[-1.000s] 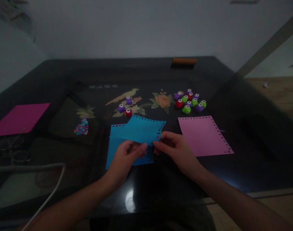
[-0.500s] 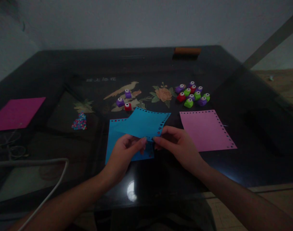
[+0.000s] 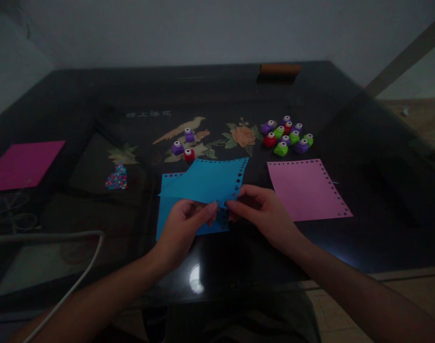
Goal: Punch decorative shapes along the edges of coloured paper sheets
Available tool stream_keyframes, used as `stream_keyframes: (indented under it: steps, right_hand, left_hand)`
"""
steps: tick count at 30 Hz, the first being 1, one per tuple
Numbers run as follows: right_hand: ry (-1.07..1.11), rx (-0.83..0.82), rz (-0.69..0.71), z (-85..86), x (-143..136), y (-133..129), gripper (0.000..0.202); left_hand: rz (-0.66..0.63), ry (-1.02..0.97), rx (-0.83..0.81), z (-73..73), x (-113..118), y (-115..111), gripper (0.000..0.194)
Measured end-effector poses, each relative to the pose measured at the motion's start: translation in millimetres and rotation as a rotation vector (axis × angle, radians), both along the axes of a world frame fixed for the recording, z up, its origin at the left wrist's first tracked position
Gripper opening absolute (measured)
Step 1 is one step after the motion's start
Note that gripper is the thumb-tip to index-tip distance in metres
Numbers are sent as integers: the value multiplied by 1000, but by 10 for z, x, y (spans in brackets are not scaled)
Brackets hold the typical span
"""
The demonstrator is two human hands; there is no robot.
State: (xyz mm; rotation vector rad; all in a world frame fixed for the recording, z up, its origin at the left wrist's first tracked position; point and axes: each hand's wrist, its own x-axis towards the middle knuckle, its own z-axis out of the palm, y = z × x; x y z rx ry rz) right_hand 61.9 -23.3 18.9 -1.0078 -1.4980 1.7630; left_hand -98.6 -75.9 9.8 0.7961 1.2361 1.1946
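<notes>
A blue paper sheet [image 3: 213,178] with small holes punched along its far and right edges is raised off the table. My left hand [image 3: 187,228] is closed on its near edge, thumb on top. Close beside it, my right hand [image 3: 265,214] pinches the near right corner between thumb and fingers. Under the raised sheet lies a second blue sheet [image 3: 167,216], also punched along its far edge and partly covered. Right of my hands rests a pink sheet [image 3: 303,190] with holes along its far and right edges.
Several craft punches [image 3: 281,148] in purple, red and green cluster at the right. Three more punches [image 3: 177,147] stand left of centre. A confetti pile [image 3: 117,178], a magenta sheet [image 3: 26,164], a white cable [image 3: 74,236] and a brown roll [image 3: 279,69] also lie on the dark table.
The raised blue sheet has tilted a little to the left, and its left corner now shows over the lower sheet. Both hands keep their grip; the camera view has shifted slightly.
</notes>
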Motion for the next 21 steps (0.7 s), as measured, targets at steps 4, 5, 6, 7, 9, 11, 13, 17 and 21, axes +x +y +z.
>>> stream_keyframes:
  steps: [4,5,6,7,9,11,13,17,21]
  right_hand:
    - [-136,188,-70,62,49,35,28]
    - [-187,288,-124,87,68,45,27]
    - [-232,405,-180,112,87,54,26]
    - [-267,531,-225,134,103,61,24]
    - [-310,760,-242,157,121,64,16]
    - [-327,917,-171,148,119,56,9]
    - [-345,992,-85,116,105,45,11]
    - [-355,1018,-10,60,86,35,17]
    - [-345,1022,-25,62,91,27,15]
  left_hand:
    - [15,76,5,9,-7,16,24]
    - [23,101,10,12,-9,19,23]
    - [30,125,18,16,-10,21,23]
    - [33,148,28,23,-9,21,22]
    - [28,191,48,43,-6,20,21]
    - [13,233,64,68,-3,20,21]
    - [-4,283,72,88,-3,21,21]
    - [-20,361,81,96,-13,30,20]
    - [-16,377,82,85,-22,35,19]
